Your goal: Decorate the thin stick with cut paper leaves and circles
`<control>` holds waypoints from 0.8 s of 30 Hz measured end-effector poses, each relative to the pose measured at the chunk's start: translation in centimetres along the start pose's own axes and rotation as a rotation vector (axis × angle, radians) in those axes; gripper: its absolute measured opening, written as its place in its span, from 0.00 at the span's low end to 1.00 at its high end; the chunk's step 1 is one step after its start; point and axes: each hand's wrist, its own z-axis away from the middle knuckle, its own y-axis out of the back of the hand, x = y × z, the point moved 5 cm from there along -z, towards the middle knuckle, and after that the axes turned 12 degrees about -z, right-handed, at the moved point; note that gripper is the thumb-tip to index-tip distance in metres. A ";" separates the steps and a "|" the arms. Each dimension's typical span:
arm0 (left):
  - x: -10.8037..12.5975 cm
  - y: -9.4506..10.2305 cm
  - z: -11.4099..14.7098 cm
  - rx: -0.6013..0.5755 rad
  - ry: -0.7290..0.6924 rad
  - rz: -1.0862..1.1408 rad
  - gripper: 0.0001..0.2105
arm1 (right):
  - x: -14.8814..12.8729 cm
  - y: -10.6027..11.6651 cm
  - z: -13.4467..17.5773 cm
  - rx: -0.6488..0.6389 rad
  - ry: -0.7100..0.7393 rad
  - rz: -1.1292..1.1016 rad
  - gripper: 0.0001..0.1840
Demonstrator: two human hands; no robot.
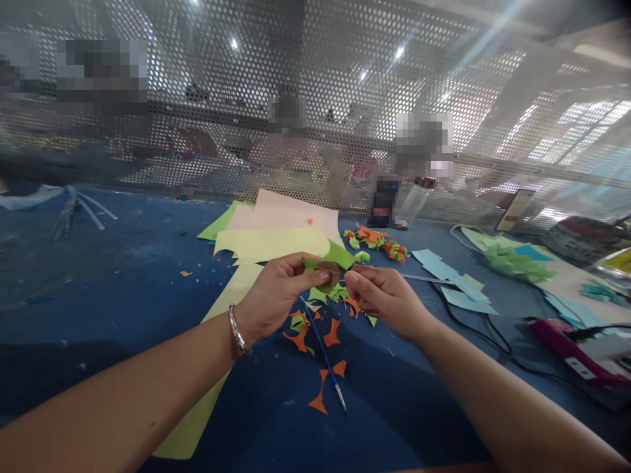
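Note:
My left hand [290, 282] pinches a piece of green paper [340, 255] together with a round brown disc [327, 277] laid against it. Thumb and fingers of my right hand [382, 292] are closed at the paper's right edge; a small dark part shows there, but what they grip is hidden. Below both hands lie orange paper scraps [332, 332] and green paper scraps [325, 295]. A blue pen-like stick with a pale tip [326, 355] rests among them.
Pink sheets [296, 213] and yellow paper [271, 244] lie behind my left hand. Cut orange and green pieces [377, 242] are heaped beyond my right hand. Light blue papers [456, 282], black cables [473, 328] and a magenta power strip [576, 351] are rightward. A perforated metal screen [305, 157] stands behind.

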 end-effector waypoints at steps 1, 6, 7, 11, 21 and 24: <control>0.0 0.0 0.0 -0.006 -0.002 0.008 0.07 | 0.0 0.0 0.0 0.000 -0.001 0.004 0.25; -0.2 -0.1 0.0 -0.004 -0.009 0.045 0.07 | 0.1 0.1 0.0 0.000 0.003 0.018 0.25; -0.2 -0.1 0.0 -0.002 -0.006 0.047 0.07 | 0.1 0.1 0.0 0.002 -0.001 0.010 0.26; -0.4 -0.1 0.0 -0.011 0.006 0.057 0.07 | 0.0 0.0 0.0 0.007 -0.025 -0.059 0.25; -0.2 0.0 0.0 -0.002 -0.012 0.023 0.08 | -0.3 0.2 0.0 -0.007 0.020 0.037 0.26; -0.1 0.1 0.0 0.010 -0.013 0.007 0.07 | -0.2 0.2 0.0 -0.007 0.021 0.085 0.26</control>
